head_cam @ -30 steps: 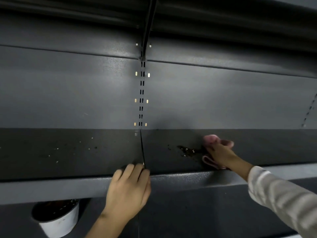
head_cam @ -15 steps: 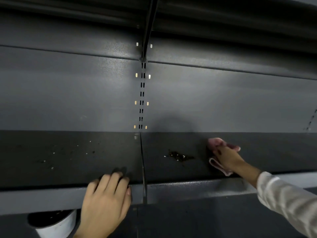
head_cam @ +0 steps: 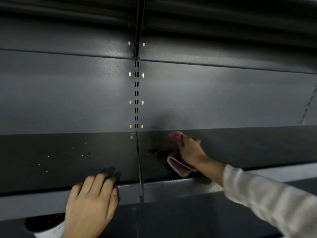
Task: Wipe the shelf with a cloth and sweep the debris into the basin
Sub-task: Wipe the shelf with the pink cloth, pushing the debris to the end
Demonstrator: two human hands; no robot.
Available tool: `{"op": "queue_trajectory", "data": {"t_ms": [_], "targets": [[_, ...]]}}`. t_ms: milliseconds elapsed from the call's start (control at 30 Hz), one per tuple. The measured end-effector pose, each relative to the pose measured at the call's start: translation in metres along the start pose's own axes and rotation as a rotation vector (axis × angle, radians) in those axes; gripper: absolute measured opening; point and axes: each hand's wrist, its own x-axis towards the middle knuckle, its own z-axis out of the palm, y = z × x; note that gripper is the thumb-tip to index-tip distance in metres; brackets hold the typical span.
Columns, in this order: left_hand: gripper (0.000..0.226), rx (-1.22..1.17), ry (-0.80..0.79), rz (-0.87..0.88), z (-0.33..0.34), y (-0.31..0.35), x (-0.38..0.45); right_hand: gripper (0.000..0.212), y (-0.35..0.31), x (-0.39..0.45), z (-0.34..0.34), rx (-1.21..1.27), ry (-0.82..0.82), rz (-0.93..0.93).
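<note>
From the head view, the right hand (head_cam: 190, 150) presses a bunched pink cloth (head_cam: 179, 166) onto the dark shelf (head_cam: 257, 146), debris (head_cam: 157, 152) just at its nine o'clock. The left hand (head_cam: 91, 205) lies flat, fingers spread, on the shelf's front lip; the white basin (head_cam: 46, 224) sits at its eight o'clock, below.

A dark grey metal back panel (head_cam: 68, 93) fills most of the view, split by a slotted upright (head_cam: 136, 93) with small pale tabs either side. Overhead runs the underside of an upper shelf (head_cam: 223, 16) — dim, perhaps ribbed. Light is low and soft — a faint sheen on the panel.
</note>
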Motion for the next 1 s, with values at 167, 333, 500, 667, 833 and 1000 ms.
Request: {"op": "queue_trajectory", "data": {"t_ms": [167, 333, 500, 667, 833, 1000], "targets": [[0.055, 0.022, 0.013, 0.023, 0.002, -0.003, -0.001, 0.04, 0.003, -0.016, 0.01, -0.3, -0.198, 0.283], [0.054, 0.016, 0.015, 0.005, 0.004, -0.001, -0.001, 0.048, -0.055, -0.004, 0.05, -0.224, -0.179, 0.21], [0.039, 0.041, 0.017, 0.016, 0.002, -0.002, 0.0, 0.041, -0.083, 0.01, 0.066, 0.067, -0.129, 0.071], [0.051, 0.037, 0.004, -0.011, -0.001, -0.016, 0.0, 0.042, -0.028, 0.046, 0.009, -0.114, -0.002, -0.067], [0.06, 0.024, 0.007, -0.023, 0.002, -0.015, -0.001, 0.036, 0.067, 0.074, -0.013, -0.214, 0.021, 0.232], [0.047, 0.027, 0.015, -0.053, 0.004, -0.013, 0.0, 0.034, -0.008, 0.074, 0.058, -0.403, -0.134, -0.044]]}}
